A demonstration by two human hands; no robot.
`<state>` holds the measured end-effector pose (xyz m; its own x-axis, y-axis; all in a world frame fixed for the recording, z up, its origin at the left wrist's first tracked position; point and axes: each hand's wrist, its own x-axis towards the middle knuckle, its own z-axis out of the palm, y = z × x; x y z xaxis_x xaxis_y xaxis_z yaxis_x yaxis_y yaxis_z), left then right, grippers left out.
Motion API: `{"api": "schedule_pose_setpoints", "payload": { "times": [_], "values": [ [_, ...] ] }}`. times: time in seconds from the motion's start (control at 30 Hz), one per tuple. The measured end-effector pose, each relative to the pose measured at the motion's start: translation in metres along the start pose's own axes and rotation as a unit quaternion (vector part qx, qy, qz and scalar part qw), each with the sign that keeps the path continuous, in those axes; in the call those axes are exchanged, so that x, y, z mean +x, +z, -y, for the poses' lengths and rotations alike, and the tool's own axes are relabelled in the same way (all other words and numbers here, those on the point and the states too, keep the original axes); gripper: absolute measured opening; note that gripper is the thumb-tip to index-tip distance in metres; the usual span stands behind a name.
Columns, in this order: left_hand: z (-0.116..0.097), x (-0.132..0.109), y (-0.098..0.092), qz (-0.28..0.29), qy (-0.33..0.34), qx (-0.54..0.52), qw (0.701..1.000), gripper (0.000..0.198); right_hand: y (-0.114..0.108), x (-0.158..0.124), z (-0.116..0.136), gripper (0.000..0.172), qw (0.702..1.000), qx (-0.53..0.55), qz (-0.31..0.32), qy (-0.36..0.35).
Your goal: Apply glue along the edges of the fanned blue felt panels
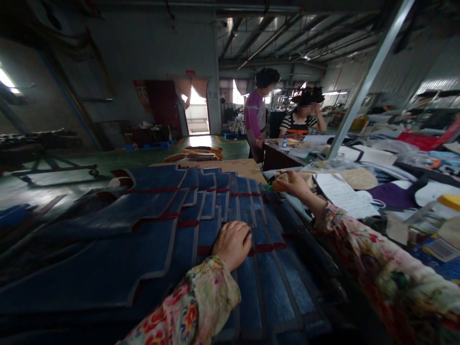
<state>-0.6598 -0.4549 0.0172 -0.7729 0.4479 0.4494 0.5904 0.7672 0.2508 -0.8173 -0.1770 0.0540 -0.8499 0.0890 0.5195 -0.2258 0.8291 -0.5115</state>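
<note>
My left hand (233, 243) rests on a wide spread of blue sheet pieces (151, 239) with grey edging and dark red strips, laid overlapping in stepped rows. Its fingers are curled, and a small dark bit shows by the fingertips, too unclear to name. Farther out, my right hand (295, 184) reaches to the far right edge of the blue pieces. The fingers there are bent at a small orange-yellow item (279, 186), whose kind I cannot make out. Both forearms wear flowered sleeves.
To the right, a cluttered table holds a written paper sheet (341, 195), a clear jar with a yellow lid (449, 202) and cloth scraps. A metal post (370, 79) rises there. Two people (254, 112) are beyond, at a dark table. A wheeled rack (53, 167) stands left.
</note>
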Motion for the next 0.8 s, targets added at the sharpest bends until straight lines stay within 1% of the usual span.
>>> {"api": "schedule_pose_setpoints", "payload": {
  "times": [0.1, 0.23, 0.47, 0.7, 0.8],
  "values": [
    [0.0, 0.0, 0.001, 0.002, 0.001, -0.002, 1.0, 0.022, -0.005, -0.006, -0.002, 0.048, 1.0, 0.02, 0.003, -0.008],
    [0.0, 0.001, 0.0, 0.006, 0.005, -0.004, 1.0, 0.02, -0.01, -0.013, -0.003, 0.046, 0.999, 0.03, 0.001, -0.039],
    [-0.001, 0.001, -0.002, 0.015, -0.004, -0.001, 1.0, 0.02, -0.018, -0.03, 0.001, 0.048, 1.0, 0.022, 0.017, -0.007],
    [-0.003, 0.001, -0.002, 0.016, -0.007, 0.005, 1.0, 0.02, -0.024, -0.044, 0.0, 0.047, 1.0, 0.005, 0.008, -0.013],
    [-0.003, 0.001, -0.002, 0.014, -0.005, 0.006, 1.0, 0.02, -0.027, -0.048, 0.0, 0.051, 1.0, -0.003, 0.007, -0.016]
  ]
}}
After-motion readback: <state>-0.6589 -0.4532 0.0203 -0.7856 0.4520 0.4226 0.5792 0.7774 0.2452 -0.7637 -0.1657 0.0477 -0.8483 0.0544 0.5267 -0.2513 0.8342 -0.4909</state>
